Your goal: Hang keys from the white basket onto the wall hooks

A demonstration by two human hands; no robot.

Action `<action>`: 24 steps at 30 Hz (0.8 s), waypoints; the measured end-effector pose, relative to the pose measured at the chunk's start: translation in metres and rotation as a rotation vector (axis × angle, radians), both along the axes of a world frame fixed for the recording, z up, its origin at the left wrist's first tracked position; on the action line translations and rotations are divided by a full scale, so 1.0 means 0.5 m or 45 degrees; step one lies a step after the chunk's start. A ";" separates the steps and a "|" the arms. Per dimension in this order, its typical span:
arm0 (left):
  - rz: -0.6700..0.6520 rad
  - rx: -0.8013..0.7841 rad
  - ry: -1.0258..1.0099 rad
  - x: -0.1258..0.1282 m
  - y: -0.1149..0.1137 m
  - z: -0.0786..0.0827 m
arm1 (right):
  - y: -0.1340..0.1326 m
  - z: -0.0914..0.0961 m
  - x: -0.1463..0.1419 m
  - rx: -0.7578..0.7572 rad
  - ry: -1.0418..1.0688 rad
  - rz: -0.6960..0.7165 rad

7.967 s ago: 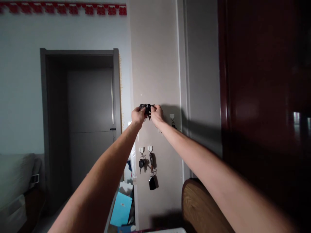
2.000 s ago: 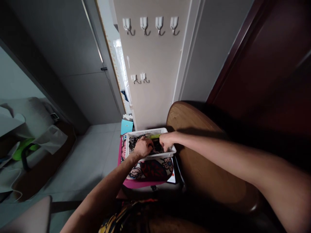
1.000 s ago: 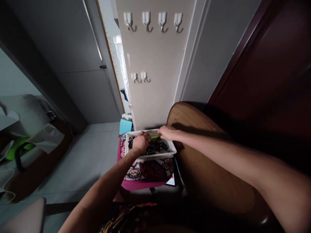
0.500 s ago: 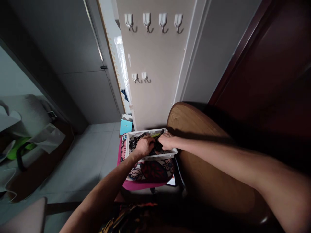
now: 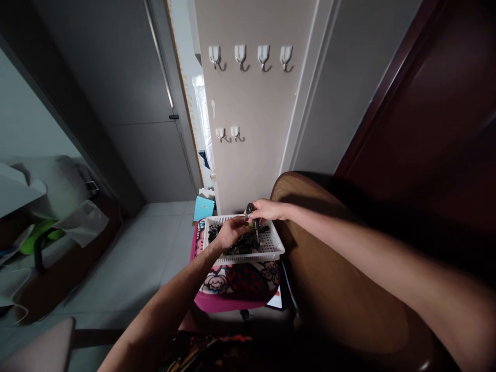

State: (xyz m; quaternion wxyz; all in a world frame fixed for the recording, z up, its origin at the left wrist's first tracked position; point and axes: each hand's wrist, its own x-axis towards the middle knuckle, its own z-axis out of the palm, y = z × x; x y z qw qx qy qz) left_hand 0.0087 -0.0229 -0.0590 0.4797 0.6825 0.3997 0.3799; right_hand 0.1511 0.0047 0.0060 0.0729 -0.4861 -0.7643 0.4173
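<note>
A white plastic basket (image 5: 277,247) holds a jumble of dark small items (image 5: 240,245), too dim to tell apart singly. Above its far right part my right hand (image 5: 267,208) pinches what looks like a bunch of keys (image 5: 256,225), with black heads and a metal blade hanging down. My left hand (image 5: 231,232) reaches over the basket from the left, fingers curled and tips close against the keys. What those fingertips pinch, if anything, is hidden. Under the basket is a flower-patterned seat (image 5: 217,283) with a pink edge.
A wooden table (image 5: 329,258) with a rounded edge stands close on the right. Several white hooks (image 5: 240,56) are stuck on the panel ahead. A light blue box (image 5: 204,207) stands behind the seat. A grey cabinet door (image 5: 147,155) is at the left.
My right hand has risen out of the basket's contents with the keys, uncovering the basket's right end. My left hand has lifted slightly towards it. The view has shifted a little.
</note>
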 end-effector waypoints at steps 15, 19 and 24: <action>0.480 -0.221 -0.326 -0.022 0.032 0.006 | 0.018 -0.013 0.015 0.482 -0.430 -0.022; 0.413 -0.051 0.047 -0.031 0.026 0.001 | 0.016 -0.014 0.019 0.469 -0.599 -0.005; 0.004 0.222 0.592 -0.013 0.004 -0.010 | 0.009 -0.022 0.015 0.488 -0.654 0.057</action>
